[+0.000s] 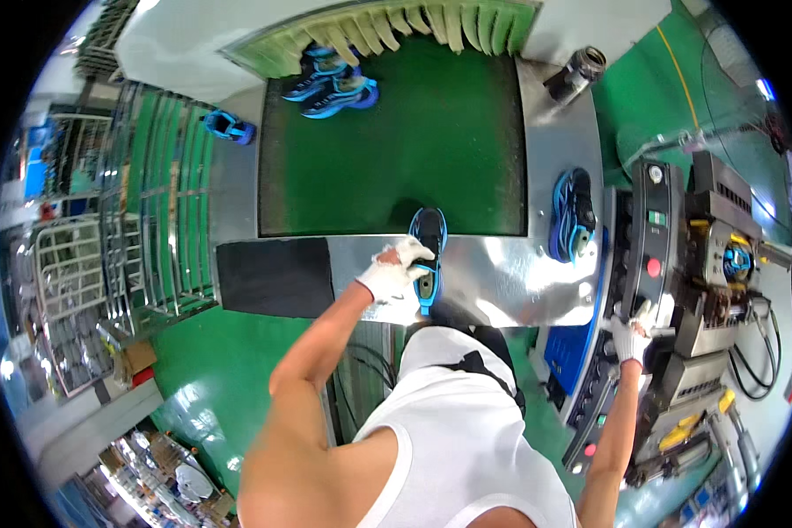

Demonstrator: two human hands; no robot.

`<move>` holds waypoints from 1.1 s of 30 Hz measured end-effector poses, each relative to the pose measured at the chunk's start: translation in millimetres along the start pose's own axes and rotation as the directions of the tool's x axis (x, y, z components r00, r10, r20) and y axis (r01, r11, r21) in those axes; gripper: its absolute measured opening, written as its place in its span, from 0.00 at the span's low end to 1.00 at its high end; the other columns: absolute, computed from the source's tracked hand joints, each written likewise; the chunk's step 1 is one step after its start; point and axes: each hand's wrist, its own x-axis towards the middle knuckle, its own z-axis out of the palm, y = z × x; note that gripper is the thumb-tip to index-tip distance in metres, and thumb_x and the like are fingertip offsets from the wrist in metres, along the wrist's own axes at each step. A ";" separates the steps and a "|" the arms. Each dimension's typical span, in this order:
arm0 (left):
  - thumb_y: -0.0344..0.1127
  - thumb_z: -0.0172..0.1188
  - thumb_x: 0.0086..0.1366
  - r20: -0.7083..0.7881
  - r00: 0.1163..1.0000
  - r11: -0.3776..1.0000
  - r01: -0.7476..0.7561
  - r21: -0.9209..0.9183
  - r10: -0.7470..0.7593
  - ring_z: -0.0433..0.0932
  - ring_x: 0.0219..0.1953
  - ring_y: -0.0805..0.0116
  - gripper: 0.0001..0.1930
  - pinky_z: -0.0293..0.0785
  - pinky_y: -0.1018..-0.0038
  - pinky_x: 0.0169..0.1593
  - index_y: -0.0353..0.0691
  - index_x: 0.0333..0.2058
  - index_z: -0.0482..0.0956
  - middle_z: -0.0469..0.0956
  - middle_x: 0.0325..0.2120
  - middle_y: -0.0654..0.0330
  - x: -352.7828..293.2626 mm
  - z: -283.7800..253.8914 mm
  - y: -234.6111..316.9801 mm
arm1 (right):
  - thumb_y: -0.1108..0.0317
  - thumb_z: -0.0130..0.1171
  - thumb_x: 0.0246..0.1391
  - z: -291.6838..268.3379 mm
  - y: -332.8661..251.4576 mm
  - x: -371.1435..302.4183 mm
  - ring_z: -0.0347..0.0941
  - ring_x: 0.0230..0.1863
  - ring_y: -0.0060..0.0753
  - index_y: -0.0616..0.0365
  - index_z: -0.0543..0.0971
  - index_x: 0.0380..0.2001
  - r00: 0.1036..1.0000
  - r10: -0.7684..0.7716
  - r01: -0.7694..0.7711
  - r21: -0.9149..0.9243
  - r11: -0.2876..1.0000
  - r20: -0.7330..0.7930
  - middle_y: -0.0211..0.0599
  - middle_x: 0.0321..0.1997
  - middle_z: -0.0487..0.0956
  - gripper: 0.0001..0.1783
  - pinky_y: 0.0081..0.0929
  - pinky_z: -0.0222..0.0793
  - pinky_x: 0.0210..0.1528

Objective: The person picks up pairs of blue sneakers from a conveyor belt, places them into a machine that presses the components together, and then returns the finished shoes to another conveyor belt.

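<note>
A black shoe with bright blue edging point(429, 231) stands on the metal ledge in front of me, its toe pointing away. My left hand point(398, 268), in a white glove, grips this shoe at the side of its opening, thumb and fingers bent in. Far out to the right, my right hand point(630, 338), also gloved in white, is at the machine's front beside a control panel point(651, 238) with a red button. Its fingers are too small and partly hidden to show what they touch. Another black and blue shoe point(574, 216) rests on the ledge's right side.
Ahead lies a green conveyor belt point(396, 158) under a fringed curtain point(387, 35), carrying a pair of shoes point(334, 92). One shoe point(229, 127) sits on the left rim, a dark can point(576, 75) on the right. A black mat point(273, 277) covers the ledge's left; metal racks point(158, 194) stand beyond.
</note>
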 end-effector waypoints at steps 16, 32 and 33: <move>0.58 0.64 0.63 -0.783 0.574 0.834 0.535 0.137 -0.240 0.67 0.64 0.38 0.44 0.67 0.53 0.64 0.33 0.68 0.60 0.65 0.64 0.38 179.6 -243.4 -150.5 | 0.54 0.68 0.50 13.1 -102.0 -239.5 0.68 0.68 0.55 0.60 0.69 0.65 0.829 0.314 -0.436 0.184 0.881 0.463 0.53 0.68 0.71 0.41 0.42 0.65 0.67; 0.31 0.68 0.59 -0.278 0.909 0.917 -0.209 0.340 0.311 0.78 0.46 0.53 0.11 0.75 0.60 0.52 0.38 0.40 0.81 0.79 0.42 0.52 136.5 -113.5 29.8 | 0.52 0.69 0.50 -127.4 -262.8 -141.9 0.65 0.70 0.57 0.68 0.62 0.69 0.923 -0.067 -0.315 0.845 0.433 0.379 0.63 0.68 0.68 0.49 0.43 0.60 0.71; 0.30 0.69 0.58 -0.141 0.918 0.890 -0.307 0.338 0.370 0.78 0.45 0.54 0.10 0.75 0.62 0.52 0.38 0.38 0.81 0.78 0.40 0.53 130.4 -88.6 69.4 | 0.52 0.70 0.49 -136.8 -269.3 -138.3 0.64 0.71 0.58 0.68 0.62 0.69 0.951 -0.096 -0.207 0.834 0.512 0.295 0.62 0.69 0.67 0.50 0.44 0.59 0.72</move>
